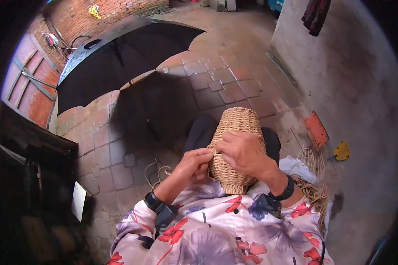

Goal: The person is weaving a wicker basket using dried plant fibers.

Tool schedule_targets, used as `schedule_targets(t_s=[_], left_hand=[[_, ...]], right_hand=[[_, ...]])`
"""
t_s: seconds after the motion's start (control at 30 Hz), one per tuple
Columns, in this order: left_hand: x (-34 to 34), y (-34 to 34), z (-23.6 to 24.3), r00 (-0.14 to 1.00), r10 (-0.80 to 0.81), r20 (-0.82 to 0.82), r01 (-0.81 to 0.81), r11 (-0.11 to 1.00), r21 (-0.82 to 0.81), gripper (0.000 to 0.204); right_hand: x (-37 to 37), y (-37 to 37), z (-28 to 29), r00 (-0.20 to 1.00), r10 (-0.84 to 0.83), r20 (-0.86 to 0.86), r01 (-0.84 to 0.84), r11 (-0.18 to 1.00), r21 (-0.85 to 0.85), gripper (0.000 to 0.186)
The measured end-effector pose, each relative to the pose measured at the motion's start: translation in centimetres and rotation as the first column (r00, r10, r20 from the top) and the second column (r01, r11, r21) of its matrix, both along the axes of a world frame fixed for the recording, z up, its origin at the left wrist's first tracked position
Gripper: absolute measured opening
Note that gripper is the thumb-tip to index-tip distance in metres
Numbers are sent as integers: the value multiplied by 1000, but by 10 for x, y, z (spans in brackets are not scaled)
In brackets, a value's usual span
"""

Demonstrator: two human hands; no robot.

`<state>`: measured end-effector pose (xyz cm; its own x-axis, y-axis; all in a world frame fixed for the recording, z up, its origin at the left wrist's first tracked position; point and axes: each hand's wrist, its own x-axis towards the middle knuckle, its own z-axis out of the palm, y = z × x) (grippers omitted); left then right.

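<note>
A tan woven straw basket (pixel 239 118) lies lengthwise across my lap, its narrower end toward me. At its left side my left hand (pixel 193 162) pinches a thin straw cord, thumb and forefinger pressed together. My right hand (pixel 244 152) lies over the top of the weave with bent fingers, gripping its left edge close to the left fingertips. What sits under the right fingers is mostly hidden. A loose loop of pale cord (pixel 151 179) hangs beyond my left wrist.
A large black open umbrella (pixel 154 48) stands on the brick paving ahead left. To my right lie a bundle of straw cord (pixel 315 176), a white bag (pixel 298 169), an orange plastic piece (pixel 316 129) and a yellow tool (pixel 342 151). Dark furniture (pixel 26 163) stands left.
</note>
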<state>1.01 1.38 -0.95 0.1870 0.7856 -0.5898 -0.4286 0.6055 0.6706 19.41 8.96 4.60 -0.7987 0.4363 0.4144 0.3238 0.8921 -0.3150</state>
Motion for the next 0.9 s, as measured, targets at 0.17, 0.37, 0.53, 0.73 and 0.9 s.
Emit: schedule_targets(t_s=[0.17,0.37,0.53,0.73,0.9], left_hand=[[-4,-2,-12,950,-12,313,38,996,-77,5],[-9,4,-13,943,-122,308,139,990,-33,8],[-12,4,-10,943,-142,302,155,988,-21,11],[-9,1,-9,977,-195,-83,205,971,124,10],[0,5,13,485,490,-724,318,672,669,11]], right_hand=[[-10,-2,3,970,24,240,-39,998,56,10],[-30,-13,18,831,-8,557,-58,993,100,12],[-38,-18,16,802,-26,597,-67,989,133,13],[-38,-16,16,776,1,630,-106,986,129,13],[-9,-8,29,872,-145,467,17,963,268,10]])
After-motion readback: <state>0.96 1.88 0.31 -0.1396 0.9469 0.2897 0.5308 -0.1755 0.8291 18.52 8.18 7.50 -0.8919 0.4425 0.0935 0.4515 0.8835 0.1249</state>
